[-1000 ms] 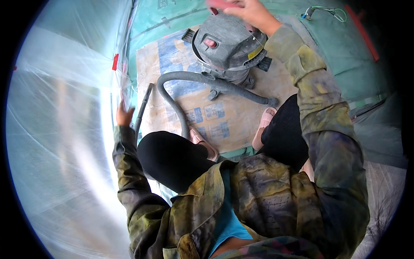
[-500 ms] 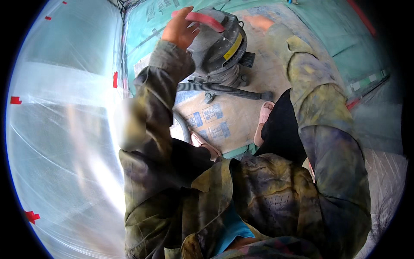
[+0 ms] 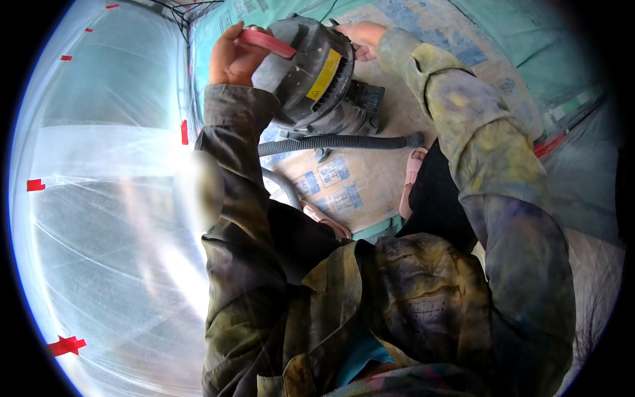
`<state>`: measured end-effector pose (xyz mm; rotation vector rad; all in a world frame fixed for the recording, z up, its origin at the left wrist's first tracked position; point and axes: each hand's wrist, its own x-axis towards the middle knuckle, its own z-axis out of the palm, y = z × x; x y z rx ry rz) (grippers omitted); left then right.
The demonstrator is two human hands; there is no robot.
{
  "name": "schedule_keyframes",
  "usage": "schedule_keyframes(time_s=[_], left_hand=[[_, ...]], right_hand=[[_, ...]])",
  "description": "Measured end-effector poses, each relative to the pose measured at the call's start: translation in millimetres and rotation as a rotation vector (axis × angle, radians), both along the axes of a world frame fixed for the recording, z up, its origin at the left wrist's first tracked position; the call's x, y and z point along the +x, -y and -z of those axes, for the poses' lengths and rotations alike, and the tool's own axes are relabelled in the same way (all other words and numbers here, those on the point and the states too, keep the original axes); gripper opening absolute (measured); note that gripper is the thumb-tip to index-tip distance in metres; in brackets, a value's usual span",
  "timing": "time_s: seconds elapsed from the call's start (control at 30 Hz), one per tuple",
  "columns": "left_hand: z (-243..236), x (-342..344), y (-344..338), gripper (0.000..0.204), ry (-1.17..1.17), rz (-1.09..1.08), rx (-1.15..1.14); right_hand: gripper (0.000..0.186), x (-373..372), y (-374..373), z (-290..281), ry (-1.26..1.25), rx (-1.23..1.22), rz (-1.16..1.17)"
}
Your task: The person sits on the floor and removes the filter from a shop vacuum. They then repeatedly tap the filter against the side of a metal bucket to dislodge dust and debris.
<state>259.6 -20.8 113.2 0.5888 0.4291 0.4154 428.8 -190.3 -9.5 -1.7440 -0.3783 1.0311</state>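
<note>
A dusty grey-black canister vacuum cleaner (image 3: pixel 297 73) with a yellow label stands at the top middle, leaning to the left. My left hand (image 3: pixel 237 58) is closed around the left end of its red carrying handle (image 3: pixel 268 42). At the right edge of the vacuum's top, my right hand (image 3: pixel 364 36) has its fingers curled in. A small dark part shows by its fingertips, but what they grip cannot be made out. In front of the canister lies a black ribbed hose (image 3: pixel 344 142), its end pointing right.
Brown printed floor covering (image 3: pixel 390 119) spreads under the vacuum. A grey hose (image 3: pixel 283 185) curves near my left pink slipper (image 3: pixel 326 220); the right slipper (image 3: pixel 413 178) is beyond. Clear plastic sheeting (image 3: pixel 99 231) with red tape hangs at the left. Green sheeting (image 3: pixel 555 73) borders the right.
The vacuum's top has tipped leftward with its handle. My left hand has moved left and its fingers have closed on the handle. My right hand has come in against the vacuum's right edge.
</note>
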Motion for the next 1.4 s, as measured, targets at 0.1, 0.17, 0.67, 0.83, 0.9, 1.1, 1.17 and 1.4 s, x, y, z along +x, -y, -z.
schedule_keyframes(time_s=[0.1, 0.17, 0.67, 0.83, 0.9, 1.1, 1.17, 1.4], left_hand=[[-7, -3, -8, 0.016, 0.088, 0.051, 0.100], [-24, -22, -23, 0.014, 0.184, 0.082, 0.081], [-61, -94, -65, 0.013, 0.219, -0.124, -0.109], [-71, -106, -61, 0.018, 0.252, -0.062, -0.083], [-86, -106, -48, 0.018, 0.216, -0.114, -0.012], [-69, -123, -70, 0.013, 0.043, 0.017, 0.302], [-58, -116, -66, 0.014, 0.037, -0.038, 0.281], [-35, -97, -40, 0.016, 0.040, -0.109, 0.422]], right_hand=[[0.027, -3, 0, -1, 0.008, 0.180, 0.050], [0.022, -15, -4, -23, -0.038, 0.311, 0.023], [0.007, -53, -33, -98, -0.031, 0.665, -0.062], [0.004, -64, -33, -106, -0.110, 0.693, -0.061], [0.011, -66, -33, -115, -0.093, 0.678, -0.083], [0.017, -116, -30, -107, -0.076, 0.622, -0.154], [0.017, -114, -27, -97, -0.065, 0.623, -0.164], [0.019, -105, -6, -67, -0.012, 0.427, -0.186]])
